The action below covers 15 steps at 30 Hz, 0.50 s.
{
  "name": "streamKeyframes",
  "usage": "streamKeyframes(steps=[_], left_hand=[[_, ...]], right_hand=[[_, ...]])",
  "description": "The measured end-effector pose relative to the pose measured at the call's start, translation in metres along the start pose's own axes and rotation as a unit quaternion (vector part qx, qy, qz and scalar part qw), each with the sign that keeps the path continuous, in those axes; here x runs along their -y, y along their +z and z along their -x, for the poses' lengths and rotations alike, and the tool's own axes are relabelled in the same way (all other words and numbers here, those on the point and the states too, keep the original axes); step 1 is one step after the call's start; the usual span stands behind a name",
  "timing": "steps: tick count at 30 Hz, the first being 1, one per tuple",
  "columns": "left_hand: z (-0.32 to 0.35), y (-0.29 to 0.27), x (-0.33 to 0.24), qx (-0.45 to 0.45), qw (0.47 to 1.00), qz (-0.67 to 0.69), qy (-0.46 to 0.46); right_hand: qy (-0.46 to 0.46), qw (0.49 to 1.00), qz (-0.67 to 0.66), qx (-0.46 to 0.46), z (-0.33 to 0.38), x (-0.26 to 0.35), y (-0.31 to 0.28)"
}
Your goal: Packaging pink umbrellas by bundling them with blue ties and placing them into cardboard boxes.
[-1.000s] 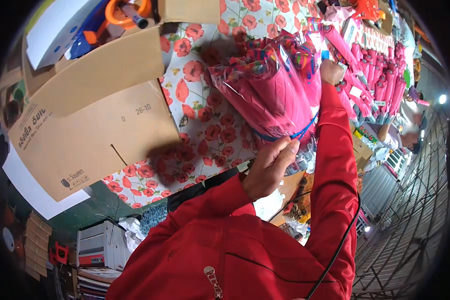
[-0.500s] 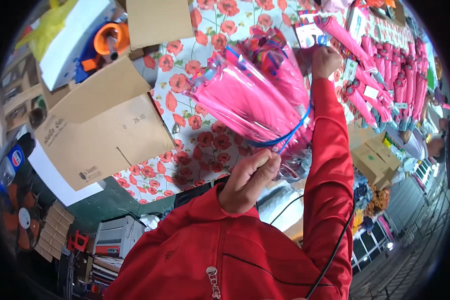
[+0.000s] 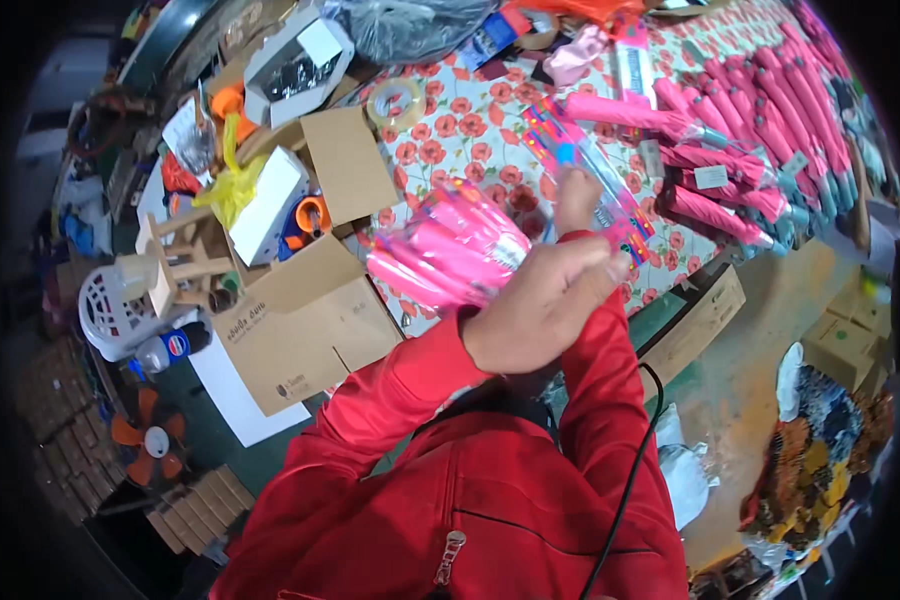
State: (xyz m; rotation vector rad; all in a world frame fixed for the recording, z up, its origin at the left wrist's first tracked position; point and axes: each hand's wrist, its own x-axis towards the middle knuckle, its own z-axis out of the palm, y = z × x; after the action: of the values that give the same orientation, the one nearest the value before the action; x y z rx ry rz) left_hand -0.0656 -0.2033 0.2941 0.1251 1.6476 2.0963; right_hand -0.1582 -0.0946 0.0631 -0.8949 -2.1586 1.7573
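While the left hand (image 3: 540,305) curls over the pink umbrella (image 3: 450,255), gripping it, the right hand (image 3: 577,198) reaches beyond. Its fingers are hidden, so its grip cannot be told.

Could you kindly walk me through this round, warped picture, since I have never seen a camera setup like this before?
The camera sits on a person's head and looks down, so its wide lens bends the edges. The red sleeves are that person's own arms. The left hand is raised near the lens, holding a bundle of pink umbrellas in clear wrap. The right hand reaches further out and touches a long colourful packet. Below is a table with a poppy-patterned cloth. On it lie rows of rolled pink umbrellas, a roll of tape and flattened cardboard boxes.
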Motion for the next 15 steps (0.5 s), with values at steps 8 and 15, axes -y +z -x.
streamKeyframes(steps=[8, 15], left_hand=[[0.097, 0.004, -0.056, -0.082, 0.993, 0.051, 0.073], [0.166, -0.064, 0.088, -0.284, 0.913, 0.271, 0.113]], right_hand=[[-0.097, 0.99, 0.011, 0.102, 0.054, 0.059, -0.036], [-0.063, 0.982, -0.079, 0.162, 0.037, 0.039, -0.054]])
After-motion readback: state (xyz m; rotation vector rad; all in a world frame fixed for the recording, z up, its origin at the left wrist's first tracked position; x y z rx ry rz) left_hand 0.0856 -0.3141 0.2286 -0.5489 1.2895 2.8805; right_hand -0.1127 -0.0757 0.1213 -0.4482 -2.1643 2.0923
